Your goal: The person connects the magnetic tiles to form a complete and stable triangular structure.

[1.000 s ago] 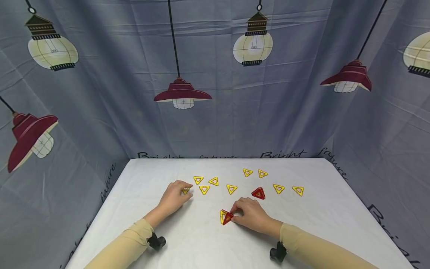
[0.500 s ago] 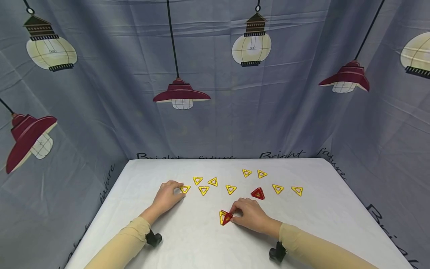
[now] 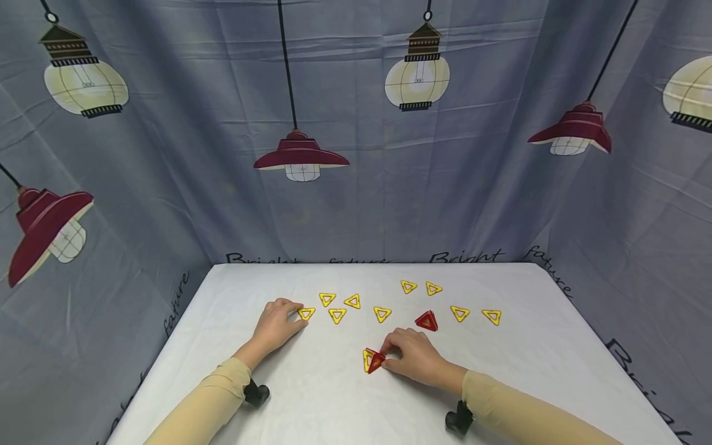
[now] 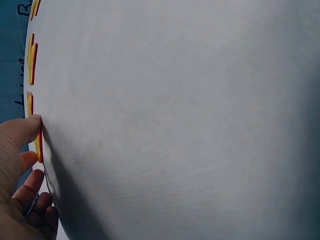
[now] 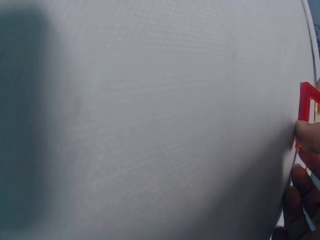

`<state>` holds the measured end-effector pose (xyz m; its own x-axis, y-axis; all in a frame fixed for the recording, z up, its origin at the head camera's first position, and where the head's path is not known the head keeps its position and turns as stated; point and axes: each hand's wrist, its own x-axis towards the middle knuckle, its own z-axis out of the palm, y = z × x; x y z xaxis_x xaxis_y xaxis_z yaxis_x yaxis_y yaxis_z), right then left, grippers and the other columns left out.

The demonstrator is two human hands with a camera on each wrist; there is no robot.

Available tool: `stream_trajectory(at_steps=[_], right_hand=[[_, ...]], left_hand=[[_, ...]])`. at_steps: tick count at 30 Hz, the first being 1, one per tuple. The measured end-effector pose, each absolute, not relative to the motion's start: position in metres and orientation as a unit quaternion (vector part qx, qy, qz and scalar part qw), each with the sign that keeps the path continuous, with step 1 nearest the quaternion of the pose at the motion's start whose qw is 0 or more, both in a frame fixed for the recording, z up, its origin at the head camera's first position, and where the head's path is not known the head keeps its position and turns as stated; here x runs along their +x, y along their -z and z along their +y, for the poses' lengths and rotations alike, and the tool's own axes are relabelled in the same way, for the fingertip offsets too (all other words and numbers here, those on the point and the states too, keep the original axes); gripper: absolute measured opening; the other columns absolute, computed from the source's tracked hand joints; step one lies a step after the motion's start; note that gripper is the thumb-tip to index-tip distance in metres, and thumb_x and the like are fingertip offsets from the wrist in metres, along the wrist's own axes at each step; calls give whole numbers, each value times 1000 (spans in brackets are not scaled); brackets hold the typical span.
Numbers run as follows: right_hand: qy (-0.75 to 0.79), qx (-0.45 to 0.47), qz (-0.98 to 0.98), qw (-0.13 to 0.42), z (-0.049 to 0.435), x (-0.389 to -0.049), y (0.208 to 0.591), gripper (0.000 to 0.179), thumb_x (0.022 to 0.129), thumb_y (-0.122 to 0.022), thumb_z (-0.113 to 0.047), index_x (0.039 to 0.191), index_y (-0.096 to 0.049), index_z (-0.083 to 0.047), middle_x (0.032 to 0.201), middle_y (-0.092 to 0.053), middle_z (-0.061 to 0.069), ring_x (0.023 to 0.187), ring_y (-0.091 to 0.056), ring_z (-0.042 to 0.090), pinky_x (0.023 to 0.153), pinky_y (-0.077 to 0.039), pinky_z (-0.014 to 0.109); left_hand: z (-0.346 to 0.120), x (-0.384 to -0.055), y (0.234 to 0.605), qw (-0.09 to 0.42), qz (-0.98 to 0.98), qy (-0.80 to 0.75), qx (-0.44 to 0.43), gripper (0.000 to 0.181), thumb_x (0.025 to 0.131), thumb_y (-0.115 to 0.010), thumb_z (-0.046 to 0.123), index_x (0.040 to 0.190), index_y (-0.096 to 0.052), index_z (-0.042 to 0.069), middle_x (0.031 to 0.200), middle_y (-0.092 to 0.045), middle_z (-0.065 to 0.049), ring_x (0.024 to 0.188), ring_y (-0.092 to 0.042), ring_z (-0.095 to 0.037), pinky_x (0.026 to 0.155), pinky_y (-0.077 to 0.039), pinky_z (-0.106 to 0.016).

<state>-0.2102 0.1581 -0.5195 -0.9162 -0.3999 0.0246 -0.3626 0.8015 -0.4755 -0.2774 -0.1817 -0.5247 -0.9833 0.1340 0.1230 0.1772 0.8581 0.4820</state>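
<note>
My left hand [image 3: 275,324] pinches a flat yellow triangular frame [image 4: 39,150] between thumb and finger, low at the white tabletop. The left wrist view shows a red layer along that frame's edge. Near the middle front, my right hand [image 3: 414,355] grips a red triangular frame [image 3: 377,362] by its edge. This red frame stands tilted against a yellow triangular frame [image 3: 366,360], the two overlapping in the head view. In the right wrist view, the thumb lies on the red frame [image 5: 304,102]. Part of it is out of that view.
A red triangular piece [image 3: 427,320], seemingly raised, sits beyond my right hand. Several yellow triangular frames lie flat about the table, among them one beside the left hand [image 3: 337,310] and one at far right [image 3: 492,311]. A grey printed curtain [image 3: 356,210] surrounds the table.
My left hand has moved left with the yellow triangular frame, then stayed there over the last half second. The right hand keeps holding the red frame in place.
</note>
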Motion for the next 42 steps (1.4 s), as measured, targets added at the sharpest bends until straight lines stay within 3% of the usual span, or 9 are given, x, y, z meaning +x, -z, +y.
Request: stream_trajectory(at_steps=[21, 26, 30, 34, 42], right_hand=[[246, -208, 946, 28, 158, -209, 518, 18, 83, -85, -27, 94, -72, -30, 93, -60, -20, 91, -54, 7, 89, -44, 42], [245, -204, 948, 31, 160, -209, 519, 23, 82, -87, -33, 103, -78, -28, 93, -60, -21, 92, -53, 6, 89, -45, 40], [255, -204, 945, 31, 162, -209, 521, 31, 82, -87, -36, 110, -80, -26, 92, -59, -22, 89, -51, 5, 83, -45, 34], [265, -210, 941, 28, 162, -210, 524, 27, 83, -86, -33, 109, -81, -26, 91, -58, -21, 87, -48, 5, 76, -45, 28], [252, -217, 943, 16, 160, -210, 524, 24, 84, -86, -31, 107, -83, -27, 89, -56, -21, 86, -48, 3, 75, -46, 27]], left_hand=[[-181, -273, 522, 32, -958, 274, -77, 40, 87, -82, 28, 120, -72, 10, 125, -61, -12, 117, -51, -32, 101, -43, -49], [-180, -273, 522, 34, -957, 277, -82, 41, 86, -83, 27, 121, -71, 10, 124, -62, -11, 117, -52, -32, 100, -43, -49], [-180, -273, 522, 37, -957, 276, -84, 41, 86, -84, 27, 121, -71, 10, 124, -63, -10, 117, -52, -32, 101, -43, -49], [-180, -273, 521, 40, -956, 279, -86, 41, 85, -84, 25, 121, -70, 10, 122, -66, -8, 115, -54, -31, 100, -43, -48], [-177, -273, 518, 35, -952, 294, -79, 41, 86, -83, 19, 122, -69, 9, 101, -66, 0, 95, -53, -21, 84, -44, -42]])
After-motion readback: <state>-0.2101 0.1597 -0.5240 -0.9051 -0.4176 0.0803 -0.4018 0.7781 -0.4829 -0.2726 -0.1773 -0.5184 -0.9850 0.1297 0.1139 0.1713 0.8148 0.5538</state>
